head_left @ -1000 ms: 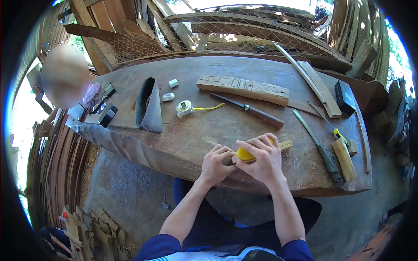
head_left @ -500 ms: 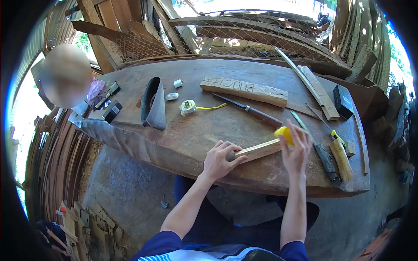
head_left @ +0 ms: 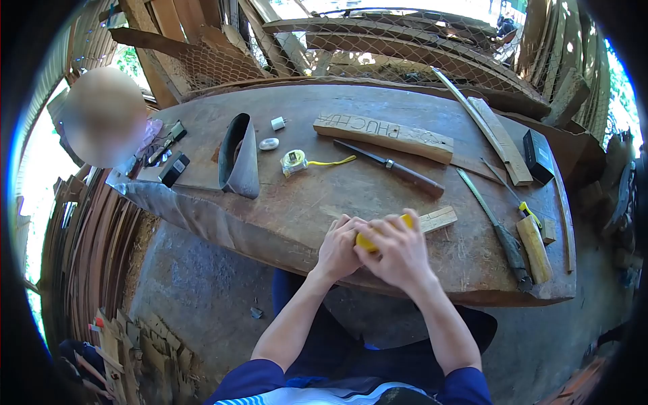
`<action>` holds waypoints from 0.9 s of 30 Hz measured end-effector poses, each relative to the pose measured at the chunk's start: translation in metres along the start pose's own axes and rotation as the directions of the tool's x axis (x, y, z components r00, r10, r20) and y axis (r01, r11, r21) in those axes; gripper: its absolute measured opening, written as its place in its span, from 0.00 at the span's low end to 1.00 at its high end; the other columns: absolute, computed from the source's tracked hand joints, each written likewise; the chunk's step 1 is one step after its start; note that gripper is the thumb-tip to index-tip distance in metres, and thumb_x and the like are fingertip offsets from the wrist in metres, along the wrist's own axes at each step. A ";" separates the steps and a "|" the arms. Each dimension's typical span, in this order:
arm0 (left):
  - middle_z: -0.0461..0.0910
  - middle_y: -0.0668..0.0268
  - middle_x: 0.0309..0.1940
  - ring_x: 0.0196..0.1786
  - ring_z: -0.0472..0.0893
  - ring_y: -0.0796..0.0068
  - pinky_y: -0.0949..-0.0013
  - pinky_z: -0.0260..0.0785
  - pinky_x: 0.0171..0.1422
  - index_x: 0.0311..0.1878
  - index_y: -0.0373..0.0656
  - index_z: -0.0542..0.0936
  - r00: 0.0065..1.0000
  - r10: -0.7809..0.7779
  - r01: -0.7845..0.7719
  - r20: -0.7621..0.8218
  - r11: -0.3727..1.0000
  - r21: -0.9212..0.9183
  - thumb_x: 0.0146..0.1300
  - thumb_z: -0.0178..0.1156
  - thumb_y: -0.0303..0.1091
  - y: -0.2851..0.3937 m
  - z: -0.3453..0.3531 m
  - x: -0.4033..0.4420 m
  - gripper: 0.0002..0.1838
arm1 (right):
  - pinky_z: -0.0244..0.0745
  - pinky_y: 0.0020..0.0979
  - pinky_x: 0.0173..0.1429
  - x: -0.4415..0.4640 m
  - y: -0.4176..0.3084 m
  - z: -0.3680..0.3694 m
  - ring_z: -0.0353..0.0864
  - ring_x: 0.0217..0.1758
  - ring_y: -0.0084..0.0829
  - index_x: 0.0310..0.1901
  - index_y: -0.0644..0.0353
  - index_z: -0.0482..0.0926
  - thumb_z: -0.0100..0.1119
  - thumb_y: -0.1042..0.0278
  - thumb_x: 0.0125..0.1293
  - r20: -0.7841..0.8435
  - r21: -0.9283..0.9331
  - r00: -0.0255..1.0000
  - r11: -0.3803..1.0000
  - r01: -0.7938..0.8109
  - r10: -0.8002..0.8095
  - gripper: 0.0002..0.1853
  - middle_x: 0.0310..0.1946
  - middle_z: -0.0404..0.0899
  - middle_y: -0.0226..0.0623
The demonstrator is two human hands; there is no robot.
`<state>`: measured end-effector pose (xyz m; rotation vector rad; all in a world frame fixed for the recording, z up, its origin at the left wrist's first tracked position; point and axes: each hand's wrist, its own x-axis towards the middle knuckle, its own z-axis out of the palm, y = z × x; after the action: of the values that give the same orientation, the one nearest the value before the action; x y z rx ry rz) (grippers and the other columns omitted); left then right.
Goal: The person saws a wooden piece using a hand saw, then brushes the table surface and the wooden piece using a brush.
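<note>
My left hand (head_left: pixel 339 251) is closed around the near-left end of a narrow wooden strip (head_left: pixel 439 219) lying on the table. Pressed along the strip's top is a bright yellow pad (head_left: pixel 366 243), gripped by my right hand (head_left: pixel 398 251); its exact kind is hard to make out. Both hands nearly touch, and they hide most of the strip's left half. Beyond them lies a knife-like tool (head_left: pixel 418 181) with a brown handle. Farther back is a wooden block (head_left: pixel 385 138) with letters marked on it.
A tape measure (head_left: pixel 293 162), a white case (head_left: pixel 268 144) and a curved grey sheet piece (head_left: pixel 239 158) lie to the left. On the right are a wooden-handled tool (head_left: pixel 534 250), a green-bladed tool (head_left: pixel 496 229) and a black box (head_left: pixel 538 156). Another person sits beyond the left end.
My right hand has slid the yellow pad leftward along the strip, from its far right part to beside my left hand. The left hand stays at its end.
</note>
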<state>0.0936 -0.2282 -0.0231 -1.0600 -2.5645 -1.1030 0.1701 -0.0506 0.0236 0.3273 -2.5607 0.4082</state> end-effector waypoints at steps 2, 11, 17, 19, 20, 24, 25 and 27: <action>0.90 0.68 0.52 0.60 0.83 0.61 0.56 0.77 0.73 0.56 0.49 0.93 1.000 0.009 -0.009 -0.002 1.000 -0.005 0.60 0.83 0.55 -0.007 0.002 -0.004 0.27 | 0.64 0.55 0.85 -0.001 0.008 0.002 0.90 0.62 0.33 0.64 0.42 0.90 0.72 0.46 0.73 -0.028 0.013 0.995 0.995 0.096 -0.096 0.21 0.53 0.94 0.31; 0.91 0.67 0.51 0.58 0.84 0.60 0.54 0.78 0.72 0.53 0.48 0.93 1.000 0.009 -0.009 -0.014 1.000 0.009 0.57 0.85 0.53 0.001 0.003 0.000 0.26 | 0.64 0.60 0.82 -0.001 -0.001 0.003 0.89 0.60 0.39 0.70 0.43 0.87 0.66 0.51 0.79 -0.037 -0.144 0.987 0.978 0.151 -0.157 0.22 0.54 0.91 0.33; 0.91 0.65 0.50 0.56 0.85 0.58 0.54 0.78 0.70 0.52 0.46 0.93 1.000 -0.003 0.004 -0.031 1.000 0.014 0.55 0.87 0.52 0.006 -0.001 0.000 0.26 | 0.66 0.57 0.79 0.004 0.071 -0.027 0.87 0.60 0.37 0.72 0.42 0.86 0.69 0.47 0.79 0.061 -0.131 0.995 0.989 -0.070 0.079 0.24 0.54 0.90 0.32; 0.91 0.65 0.50 0.56 0.85 0.58 0.54 0.78 0.71 0.52 0.47 0.93 1.000 -0.014 0.014 -0.023 1.000 0.008 0.55 0.86 0.52 0.008 -0.001 0.001 0.26 | 0.67 0.57 0.78 0.001 0.058 -0.019 0.88 0.58 0.37 0.70 0.42 0.87 0.69 0.46 0.78 0.056 -0.134 0.997 0.990 -0.037 0.044 0.24 0.55 0.90 0.33; 0.91 0.65 0.50 0.56 0.85 0.58 0.54 0.77 0.71 0.52 0.47 0.93 0.999 -0.024 0.024 -0.024 1.000 0.008 0.56 0.86 0.52 0.008 -0.001 0.001 0.26 | 0.66 0.57 0.79 0.000 0.043 -0.011 0.88 0.59 0.37 0.70 0.42 0.87 0.69 0.46 0.77 0.088 -0.121 0.996 0.993 -0.014 0.024 0.24 0.55 0.90 0.33; 0.91 0.66 0.51 0.59 0.84 0.59 0.55 0.76 0.73 0.53 0.47 0.92 0.999 -0.030 0.030 0.012 1.000 0.001 0.58 0.85 0.55 -0.010 0.002 -0.004 0.26 | 0.63 0.60 0.83 0.002 -0.002 0.022 0.88 0.62 0.35 0.70 0.41 0.87 0.69 0.47 0.76 0.075 0.047 0.986 0.988 0.145 -0.148 0.24 0.55 0.90 0.32; 0.91 0.66 0.52 0.59 0.84 0.59 0.55 0.76 0.73 0.53 0.47 0.92 0.999 -0.031 0.031 0.006 1.000 0.002 0.58 0.85 0.54 -0.007 0.000 -0.002 0.26 | 0.64 0.61 0.83 0.003 0.004 0.018 0.88 0.63 0.36 0.70 0.41 0.87 0.69 0.46 0.77 0.061 -0.011 0.990 0.992 0.129 -0.128 0.24 0.55 0.90 0.32; 0.91 0.66 0.51 0.58 0.84 0.59 0.55 0.76 0.73 0.52 0.47 0.92 0.999 -0.035 0.035 -0.002 0.999 0.000 0.57 0.85 0.54 -0.002 -0.003 0.000 0.26 | 0.65 0.64 0.82 0.008 0.035 0.001 0.88 0.64 0.36 0.70 0.42 0.87 0.68 0.46 0.78 0.041 -0.131 0.993 0.985 0.111 -0.107 0.23 0.56 0.90 0.32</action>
<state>0.0916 -0.2311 -0.0218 -1.0173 -2.5912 -1.1123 0.1517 -0.0196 0.0193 0.4261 -2.5727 0.1918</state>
